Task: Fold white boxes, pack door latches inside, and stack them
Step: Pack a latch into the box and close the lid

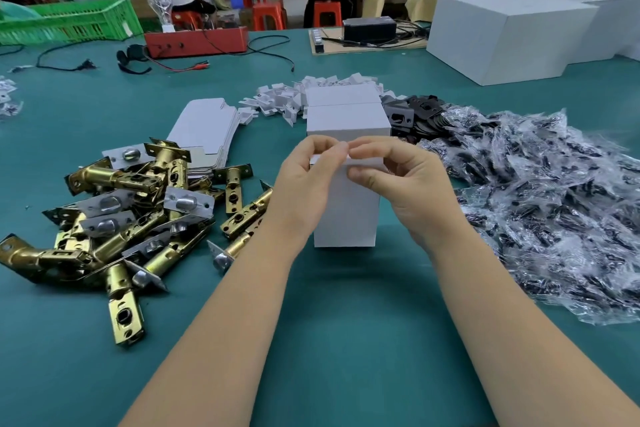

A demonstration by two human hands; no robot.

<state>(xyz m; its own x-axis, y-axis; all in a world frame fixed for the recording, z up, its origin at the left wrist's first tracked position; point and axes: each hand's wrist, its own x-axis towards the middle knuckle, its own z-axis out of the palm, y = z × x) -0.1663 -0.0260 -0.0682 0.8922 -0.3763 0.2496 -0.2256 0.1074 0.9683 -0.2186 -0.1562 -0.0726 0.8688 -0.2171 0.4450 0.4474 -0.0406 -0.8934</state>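
A small white box [346, 215] stands upright on the green table in front of me. My left hand [304, 180] grips its top left edge, fingers curled over the flap. My right hand [398, 180] pinches the top flap from the right side. Just behind stand folded white boxes [346, 114], stacked. To the left lies a pile of brass door latches [131, 211]. Flat unfolded box blanks [204, 128] lie behind the latches. The inside of the held box is hidden.
Clear bags of dark screws [540, 211] spread over the right side. Black strike plates [415, 114] and small white card inserts [284, 97] lie behind the boxes. Large white cartons [512, 31], a red device [197, 40] with cables and a green crate [69, 21] stand at the far edge.
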